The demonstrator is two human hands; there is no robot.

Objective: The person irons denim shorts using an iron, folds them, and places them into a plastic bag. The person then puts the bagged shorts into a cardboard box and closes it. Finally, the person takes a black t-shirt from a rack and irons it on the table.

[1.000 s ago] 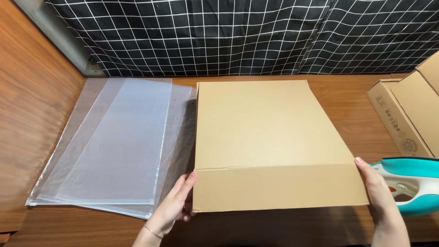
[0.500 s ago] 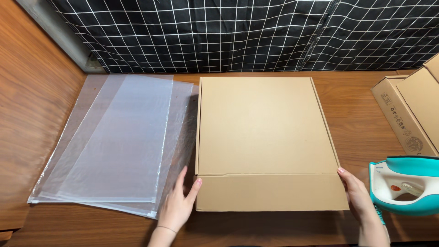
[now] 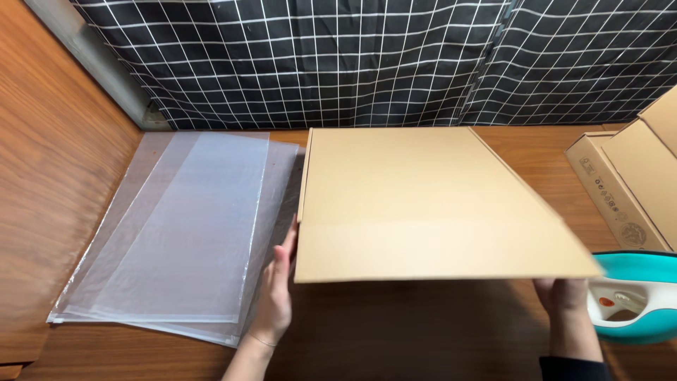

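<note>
Both hands' fingers [image 3: 288,243] grip the cardboard box's [image 3: 423,204] near corners.

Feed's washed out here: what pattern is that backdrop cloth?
Black cloth with a white grid, clearest in the head view.

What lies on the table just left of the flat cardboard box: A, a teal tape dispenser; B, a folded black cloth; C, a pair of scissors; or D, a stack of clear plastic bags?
D: a stack of clear plastic bags lies flat left of the flat cardboard box, beside the left hand.
</note>
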